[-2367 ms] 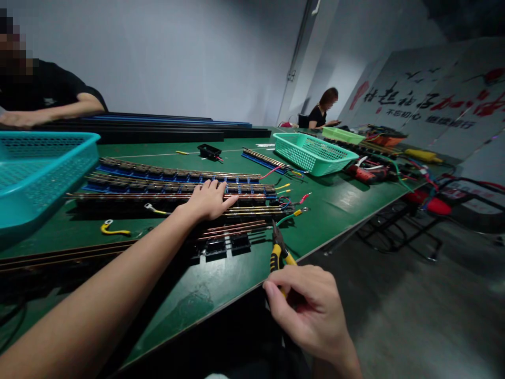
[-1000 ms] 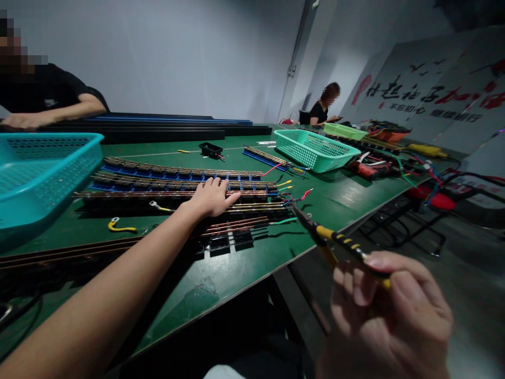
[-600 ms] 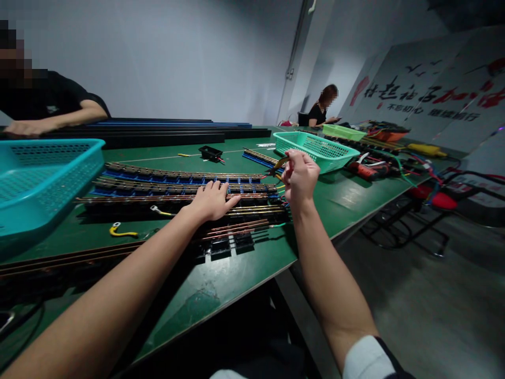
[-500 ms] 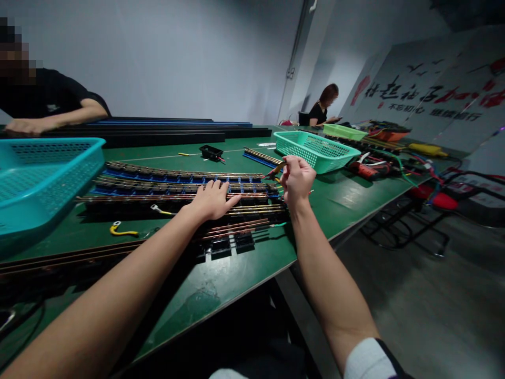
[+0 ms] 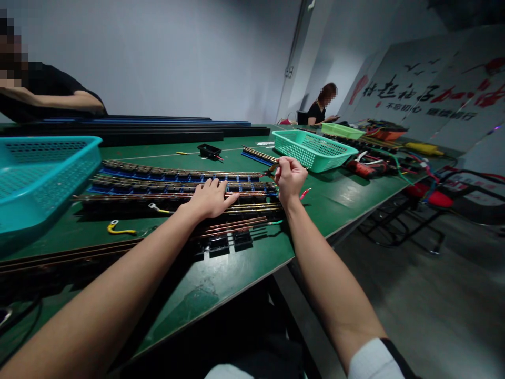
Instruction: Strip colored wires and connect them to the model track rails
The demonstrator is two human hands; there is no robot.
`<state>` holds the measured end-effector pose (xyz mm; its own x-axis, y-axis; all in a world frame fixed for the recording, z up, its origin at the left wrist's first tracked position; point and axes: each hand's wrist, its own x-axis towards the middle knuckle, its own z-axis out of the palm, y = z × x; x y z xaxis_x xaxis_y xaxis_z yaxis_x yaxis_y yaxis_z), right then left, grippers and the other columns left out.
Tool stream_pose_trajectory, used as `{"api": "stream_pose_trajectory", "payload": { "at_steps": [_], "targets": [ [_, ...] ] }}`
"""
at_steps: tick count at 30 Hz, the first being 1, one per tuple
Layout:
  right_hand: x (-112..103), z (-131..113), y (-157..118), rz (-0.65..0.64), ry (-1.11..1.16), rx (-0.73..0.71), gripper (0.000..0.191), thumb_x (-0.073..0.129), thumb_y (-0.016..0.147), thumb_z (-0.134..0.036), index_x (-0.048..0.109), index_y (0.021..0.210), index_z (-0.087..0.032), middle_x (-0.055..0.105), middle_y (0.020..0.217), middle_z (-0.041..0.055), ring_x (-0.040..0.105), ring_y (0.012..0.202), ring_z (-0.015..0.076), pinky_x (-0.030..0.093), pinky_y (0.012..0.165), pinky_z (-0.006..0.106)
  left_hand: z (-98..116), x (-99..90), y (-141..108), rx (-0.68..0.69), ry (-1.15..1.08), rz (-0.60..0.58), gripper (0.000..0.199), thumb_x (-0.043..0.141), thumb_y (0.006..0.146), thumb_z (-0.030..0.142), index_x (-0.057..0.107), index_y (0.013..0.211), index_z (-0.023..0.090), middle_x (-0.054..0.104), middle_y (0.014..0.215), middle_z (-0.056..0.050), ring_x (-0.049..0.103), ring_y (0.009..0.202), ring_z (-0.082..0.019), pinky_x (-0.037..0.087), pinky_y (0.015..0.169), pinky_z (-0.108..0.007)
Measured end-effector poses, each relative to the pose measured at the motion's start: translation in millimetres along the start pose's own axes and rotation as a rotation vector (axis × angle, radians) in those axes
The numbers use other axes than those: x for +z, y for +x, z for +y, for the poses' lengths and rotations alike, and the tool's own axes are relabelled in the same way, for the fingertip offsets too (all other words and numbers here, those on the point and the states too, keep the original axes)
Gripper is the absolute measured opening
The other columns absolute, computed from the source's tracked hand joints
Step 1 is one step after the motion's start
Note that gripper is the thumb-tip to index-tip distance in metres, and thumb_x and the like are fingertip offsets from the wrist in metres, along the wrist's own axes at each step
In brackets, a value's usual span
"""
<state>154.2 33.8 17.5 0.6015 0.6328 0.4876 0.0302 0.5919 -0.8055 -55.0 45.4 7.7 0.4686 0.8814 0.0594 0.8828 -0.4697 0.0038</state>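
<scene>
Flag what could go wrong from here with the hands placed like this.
1. The pliers in the right hand are at the strip ends, so a slip might nick wiring there.
2. The red wire sticks out beside the right wrist and could snag.
3. The left hand lies spread over the strips; if its hold is light, they may shift.

The rods [image 5: 158, 169] are brassy, their bases [image 5: 120, 173] blue, the tabletop [image 5: 331, 197] green, the nearest basket [image 5: 51, 181] turquoise
</scene>
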Motion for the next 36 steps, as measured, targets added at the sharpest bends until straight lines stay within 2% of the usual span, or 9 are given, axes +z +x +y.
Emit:
{"api": "stream_pose_trajectory", "payload": {
  "at_steps": [8,17,24,27,30,34,36],
  "targets": [
    [-2,-5,-1,0.06,0.01,0.021,0.019,0.062,0.072,-0.039,0.061,0.072,-0.02,0.045,0.045,-0.0093,0.036,0.037,0.0061,0.026,0.037,0.022,0,-0.9,-1,-0.002,0.002,-0.007,0.083,0.017,0.096,0.067,0.036,0.154,0.011,0.043,0.154,-0.02,0.038,0.142,-0.037,0.036,0.111,-0.052],
    [-2,0,0,0.011,0.028,0.008,0.018,0.064,0.072,-0.037,0.062,0.071,-0.02,0.046,0.043,-0.0091,0.036,0.036,0.0065,0.026,0.037,0.022,1,-1.8,-1,-0.005,0.001,-0.011,0.081,0.018,0.096,0.067,0.038,0.153,0.013,0.044,0.154,-0.019,0.039,0.141,-0.036,0.036,0.111,-0.05],
    [-4,6,4,-0.011,-0.077,0.039,0.02,0.062,0.076,-0.039,0.062,0.071,-0.02,0.043,0.045,-0.0096,0.036,0.038,0.0074,0.028,0.041,0.023,1,-1.2,-1,0.0,0.002,-0.004,0.083,0.017,0.096,0.067,0.037,0.153,0.01,0.044,0.154,-0.02,0.039,0.141,-0.037,0.036,0.111,-0.051],
    [-7,8,3,0.009,-0.187,-0.014,0.021,0.06,0.077,-0.037,0.063,0.066,-0.019,0.047,0.049,-0.0072,0.039,0.043,0.0082,0.031,0.045,0.023,2,-1.4,-1,-0.002,0.004,-0.005,0.083,0.017,0.097,0.066,0.036,0.154,0.01,0.043,0.154,-0.02,0.039,0.142,-0.037,0.036,0.111,-0.051],
    [-7,7,-5,-0.078,-0.383,-0.143,0.031,0.057,0.081,-0.039,0.061,0.058,-0.019,0.05,0.051,-0.0044,0.042,0.048,0.009,0.032,0.052,0.025,2,-1.8,-1,-0.008,0.005,-0.006,0.082,0.017,0.097,0.066,0.037,0.154,0.01,0.043,0.154,-0.02,0.038,0.142,-0.037,0.036,0.111,-0.051],
    [-2,3,-19,-0.331,-0.634,-0.352,0.044,0.056,0.086,-0.04,0.048,0.047,-0.02,0.038,0.046,-0.0053,0.033,0.047,0.0083,0.025,0.054,0.027,2,-1.9,-1,-0.008,0.002,0.003,0.083,0.018,0.096,0.067,0.038,0.153,0.01,0.044,0.153,-0.02,0.039,0.141,-0.037,0.036,0.111,-0.051],
    [0,1,-24,-0.417,-0.685,-0.403,0.046,0.054,0.087,-0.039,0.043,0.046,-0.02,0.034,0.046,-0.0054,0.029,0.046,0.0081,0.022,0.053,0.027,2,-2.0,-2,-0.013,0.003,0.004,0.082,0.019,0.096,0.067,0.039,0.152,0.011,0.045,0.153,-0.02,0.039,0.141,-0.037,0.037,0.111,-0.051]
  ]
}}
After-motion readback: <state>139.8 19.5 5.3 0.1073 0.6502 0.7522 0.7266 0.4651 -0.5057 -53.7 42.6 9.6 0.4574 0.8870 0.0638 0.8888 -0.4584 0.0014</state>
